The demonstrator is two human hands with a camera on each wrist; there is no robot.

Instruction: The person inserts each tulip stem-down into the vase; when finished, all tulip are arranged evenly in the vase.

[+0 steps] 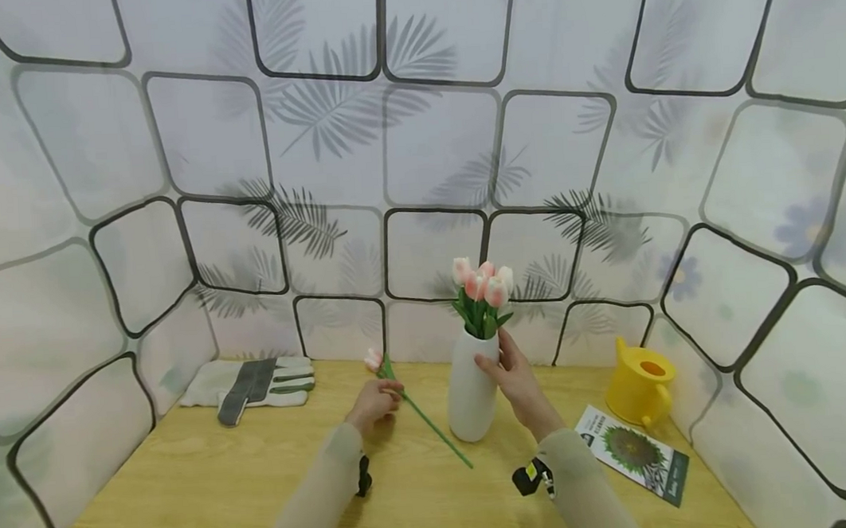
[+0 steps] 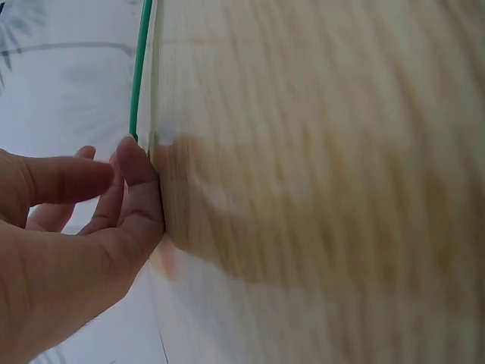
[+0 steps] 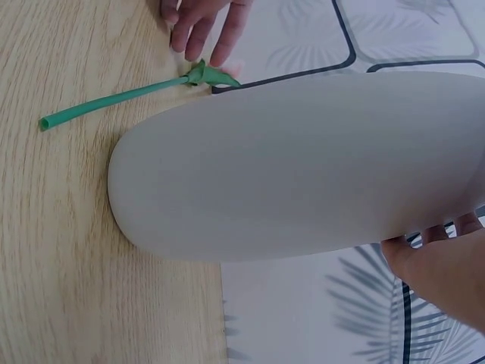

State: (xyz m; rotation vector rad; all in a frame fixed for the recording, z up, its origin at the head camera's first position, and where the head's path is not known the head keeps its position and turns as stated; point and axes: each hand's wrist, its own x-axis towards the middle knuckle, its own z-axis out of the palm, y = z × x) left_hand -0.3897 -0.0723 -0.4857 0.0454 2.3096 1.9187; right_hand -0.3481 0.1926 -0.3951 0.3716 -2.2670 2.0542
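Observation:
A white vase (image 1: 473, 389) stands upright on the table, with several pink and white tulips (image 1: 477, 285) in its mouth. My right hand (image 1: 517, 377) holds the vase near the top on its right side, thumb toward the front. To the left, a single artificial tulip (image 1: 431, 425) lies on the table, its pink head toward the wall and its green stem slanting toward the vase's base. The left hand (image 1: 374, 404) rests over it by the leaves, fingers loosely bent. In the left wrist view the thumb stands apart from the fingers, with the stem (image 2: 139, 76) beyond them.
Grey and white work gloves (image 1: 267, 382) lie at the back left of the wooden table (image 1: 212, 490). On the right are a yellow watering can (image 1: 626, 389) and a seed packet (image 1: 634, 452) with a sunflower picture. A patterned wall covering (image 1: 337, 260) closes off the back and sides.

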